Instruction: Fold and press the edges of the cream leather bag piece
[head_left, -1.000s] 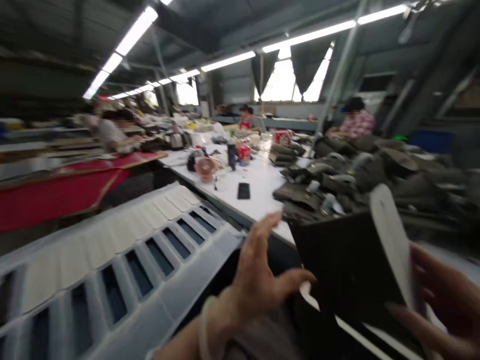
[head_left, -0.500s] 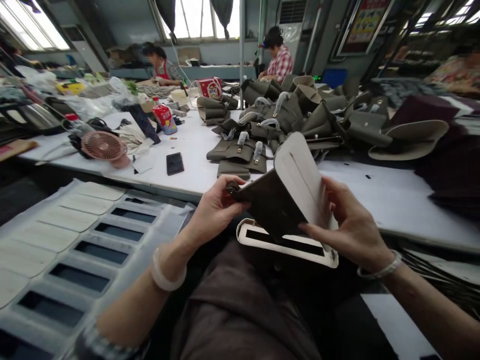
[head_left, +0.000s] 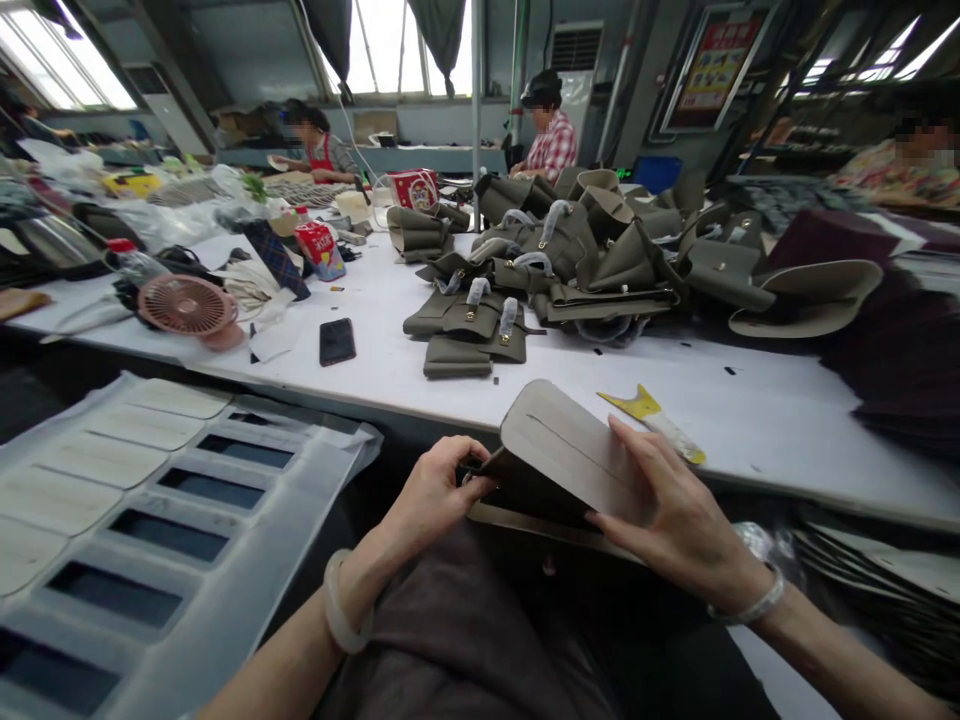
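Note:
Over my lap I hold a bag piece [head_left: 577, 450], dark on one side, with a pale, round-cornered flap that has a thin slit line. My left hand [head_left: 435, 500] is closed, pinching the dark left edge between thumb and fingers. Around the right end of the pale flap, my right hand [head_left: 667, 510] grips with thumb below and fingers on top. Just beneath it lies a second bag part [head_left: 525, 522] with a pale rim, mostly hidden by the held piece.
A white table [head_left: 390, 350] carries a heap of grey-green bags [head_left: 570, 240], a phone [head_left: 337, 341], a pink fan [head_left: 191, 308] and a yellow-ended scraper-like tool [head_left: 652, 420]. Pale panels [head_left: 105, 455] lie on a plastic sheet at left. Co-workers [head_left: 551, 130] sit beyond.
Both hands have lowered the bag piece toward the lap, and its pale flap has tipped flatter. It now covers most of the part beneath. The yellow-ended tool has come into sight.

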